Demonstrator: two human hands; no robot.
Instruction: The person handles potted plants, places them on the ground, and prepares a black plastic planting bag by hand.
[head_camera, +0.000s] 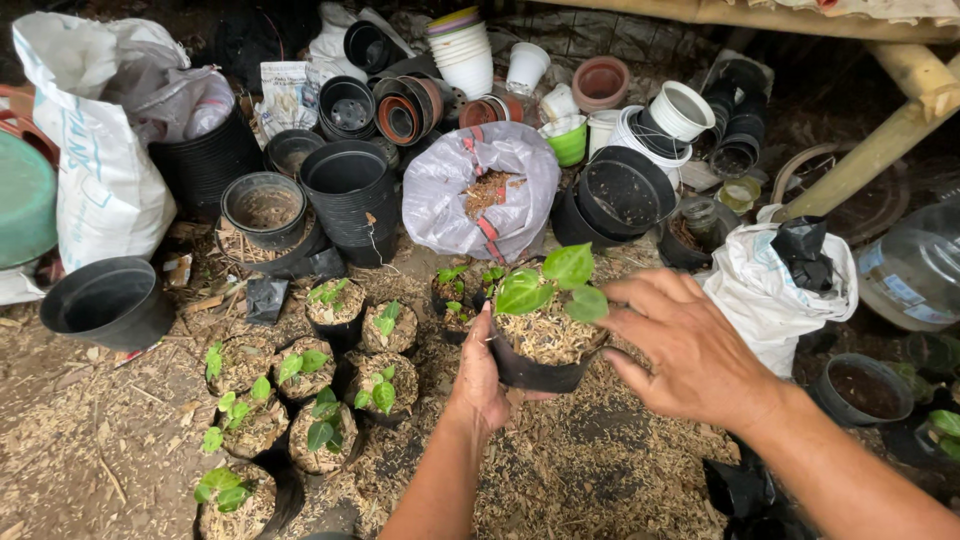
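Two bare hands are on one small black plastic grow bag (535, 368), packed to the brim with pale husk mulch and carrying a broad-leaved green seedling (548, 283). Left hand (480, 378) cups the bag's near side, thumb up along the wall, fingers wrapped underneath and grasping it. Right hand (688, 345) comes in from the other side, fingers spread and curved round the rim, touching the bag's edge rather than clenched on it. The bag sits just above the mulch-strewn ground (120, 440), in front of the split-open white sack of husks (440, 190) and just right of a cluster of already-filled seedling bags (310, 410).

Handling, as I judge it: that thin plastic wall is soft and will buckle if squeezed, the loose filling can spill, and the bag probably carries some weight for its size. Best hold is low, palms supporting the base and sides, well clear of the tender stem and leaves, which would bruise or snap easily
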